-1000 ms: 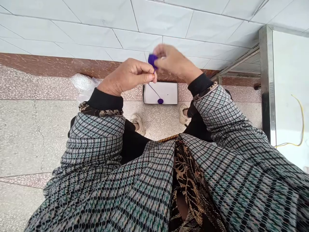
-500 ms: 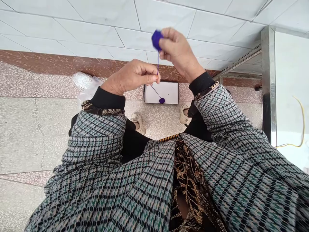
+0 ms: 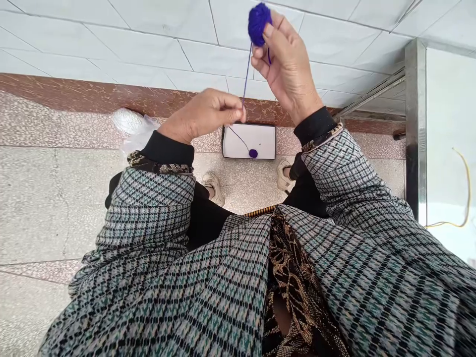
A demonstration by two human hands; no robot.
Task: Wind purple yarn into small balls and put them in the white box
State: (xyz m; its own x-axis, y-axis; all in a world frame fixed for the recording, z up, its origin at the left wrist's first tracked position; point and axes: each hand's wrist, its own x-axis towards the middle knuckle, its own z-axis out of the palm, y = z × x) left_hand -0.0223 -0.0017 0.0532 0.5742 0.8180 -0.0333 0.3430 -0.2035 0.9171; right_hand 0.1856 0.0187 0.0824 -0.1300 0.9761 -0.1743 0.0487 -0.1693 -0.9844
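A fuzzy purple ball of yarn (image 3: 259, 24) is gripped between the thumb and fingers of my right hand (image 3: 289, 62), raised in front of the tiled wall. From it a purple strand (image 3: 247, 72) runs down, slightly slanted, to my left hand (image 3: 211, 113), whose thumb and forefinger pinch it. Below the left hand the strand continues to a smaller purple yarn ball (image 3: 253, 153). That ball lies in a shallow white box (image 3: 241, 141) with dark edges on the floor. A short bit of yarn also hangs beside the right fingers.
White yarn in a clear plastic bag (image 3: 130, 124) lies on the floor left of my left hand. A metal-framed white panel (image 3: 414, 134) stands at the right, with a yellow cord (image 3: 466, 188) on it. My shoes (image 3: 213, 188) flank the box; the tiled wall (image 3: 148, 49) rises ahead.
My right hand has risen and shifted a little right with the yarn ball, and turned. The strand between the hands is longer. My left hand has hardly moved, still pinching it.
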